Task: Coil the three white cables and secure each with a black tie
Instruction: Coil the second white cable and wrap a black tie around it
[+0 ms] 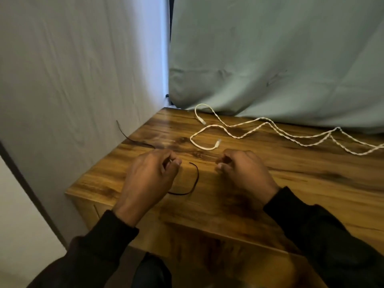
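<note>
Two white braided cables lie uncoiled on the wooden table [249,183]. One cable [209,126] ends in a plug near the middle, and the other cable [228,124] starts by the back edge. Both run off to the right. My left hand [151,177] rests near the table's left corner with fingers curled and thumb pinched to forefinger. A black tie [197,177] curves out from under it. My right hand [243,171] sits beside it with fingers curled, and nothing shows in it. A second black tie [133,139] lies past my left hand and sticks out over the table's left edge.
A grey-green cloth [270,59] hangs behind the table and touches its back edge. A pale sheet [72,69] hangs on the left. The table's front edge [187,223] runs just below my wrists.
</note>
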